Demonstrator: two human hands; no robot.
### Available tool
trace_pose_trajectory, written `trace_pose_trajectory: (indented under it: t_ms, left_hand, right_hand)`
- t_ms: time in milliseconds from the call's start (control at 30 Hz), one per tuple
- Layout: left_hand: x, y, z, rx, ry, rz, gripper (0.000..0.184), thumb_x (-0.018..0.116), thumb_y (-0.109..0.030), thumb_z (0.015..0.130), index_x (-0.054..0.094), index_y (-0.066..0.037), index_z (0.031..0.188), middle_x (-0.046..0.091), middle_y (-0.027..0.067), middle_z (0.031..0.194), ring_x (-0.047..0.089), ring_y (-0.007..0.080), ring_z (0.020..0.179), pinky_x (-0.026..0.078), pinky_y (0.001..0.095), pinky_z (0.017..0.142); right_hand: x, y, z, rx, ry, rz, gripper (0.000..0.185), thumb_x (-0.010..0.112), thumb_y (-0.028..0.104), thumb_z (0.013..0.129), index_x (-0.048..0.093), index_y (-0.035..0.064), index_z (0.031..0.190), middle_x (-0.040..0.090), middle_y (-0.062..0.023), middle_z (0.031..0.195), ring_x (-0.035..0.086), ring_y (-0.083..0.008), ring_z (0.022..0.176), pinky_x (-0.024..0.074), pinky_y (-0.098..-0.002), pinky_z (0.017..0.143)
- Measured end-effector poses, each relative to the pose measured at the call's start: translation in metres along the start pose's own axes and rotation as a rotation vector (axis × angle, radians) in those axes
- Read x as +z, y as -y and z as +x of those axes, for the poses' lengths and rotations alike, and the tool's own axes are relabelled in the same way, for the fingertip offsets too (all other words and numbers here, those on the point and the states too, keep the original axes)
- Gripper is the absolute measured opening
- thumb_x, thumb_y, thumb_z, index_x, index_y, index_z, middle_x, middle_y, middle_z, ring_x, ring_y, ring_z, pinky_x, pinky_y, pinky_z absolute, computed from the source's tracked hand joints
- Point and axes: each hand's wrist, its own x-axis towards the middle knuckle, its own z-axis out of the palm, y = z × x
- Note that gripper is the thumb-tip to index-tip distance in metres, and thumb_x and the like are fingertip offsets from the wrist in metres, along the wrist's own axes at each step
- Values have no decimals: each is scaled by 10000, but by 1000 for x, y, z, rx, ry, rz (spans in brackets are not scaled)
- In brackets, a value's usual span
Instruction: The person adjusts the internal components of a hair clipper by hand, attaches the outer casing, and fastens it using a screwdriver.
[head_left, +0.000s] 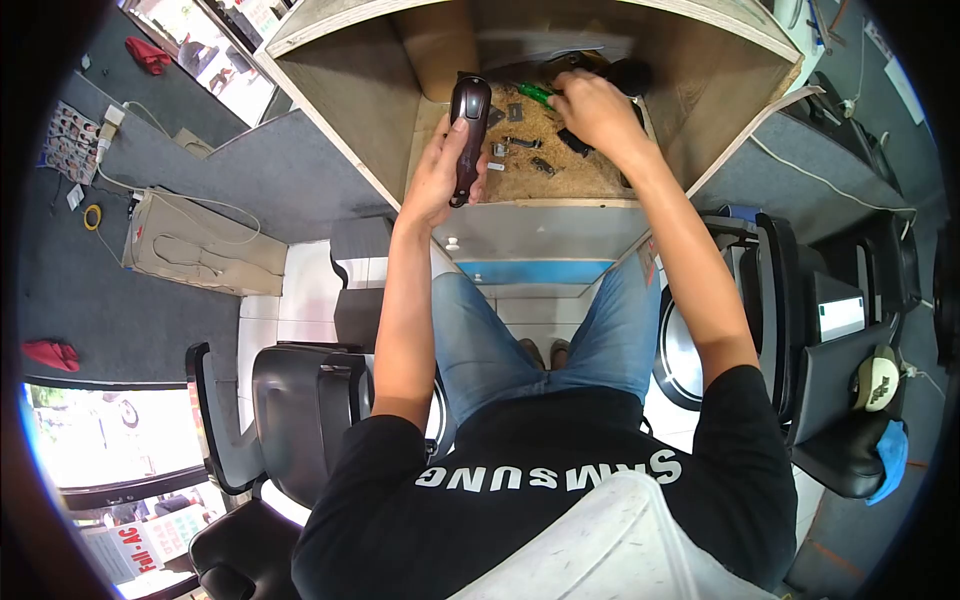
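Note:
My left hand (436, 178) is closed around a dark maroon hair clipper (470, 135), held upright at the front left of the wooden shelf (590, 182). My right hand (598, 112) reaches deeper into the compartment, fingers pinched at the end of a green screwdriver (536, 94); its shaft cannot be made out. Small loose parts lie between the hands: a black strip (523, 143), a small metal piece (499, 150), a white piece (495, 166) and a dark piece (543, 165). A black object (573, 142) lies under my right hand.
Wooden side walls (345, 110) enclose the shelf. Dark round items (628, 76) sit at its back right. Below are a grey drawer front (540, 232) and a blue panel (535, 271). Black chairs (300, 420) stand left and right. A cardboard box (205, 240) is at the left.

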Motion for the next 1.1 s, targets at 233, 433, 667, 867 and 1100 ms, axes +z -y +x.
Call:
trace_pose_trajectory:
  t_ms: [233,433,667,867,1100]
  left_hand:
    - [1,-2,-3,19,15,-58,372,631,-377,1098,475,-116,1311,570,27,732,536,122,494,436,289,422]
    - [-1,-3,1,-9,50,-28,361,685,-260,1063,472,-106,1310,562,27,726,526,120,484,428,287,427]
    - [12,-9,-4,-44,10,106,498,700,-216,1046,416,-94,1437,566,34,724,521,127,489,422,296,441]
    - [12,-10,-2,-64,44,130,534,695,-185,1043,388,-83,1468,570,39,720,524,123,499,423,296,446]
    - [11,-7,-1,-54,40,168,558,699,-179,1038,380,-84,1486,568,34,705,519,119,496,419,296,444]
  right_hand:
    - [34,7,11,-37,85,-254,178,710,141,903,749,-12,986,761,-216,1050,734,-389,1055,583,-503,930]
    - [23,0,4,-55,-66,-114,188,678,142,925,720,-38,960,749,-268,985,742,-447,930,600,-525,833]
    - [-70,27,-78,339,-236,330,258,659,207,992,682,-29,1093,685,-234,746,680,-384,677,528,-469,651]
    - [-86,45,-124,341,-291,461,247,705,125,955,714,-26,1150,695,-160,814,603,-211,626,481,-338,588]
    - [-84,45,-123,254,-315,456,233,719,73,923,727,-26,1134,717,-156,839,634,-194,640,499,-328,581]
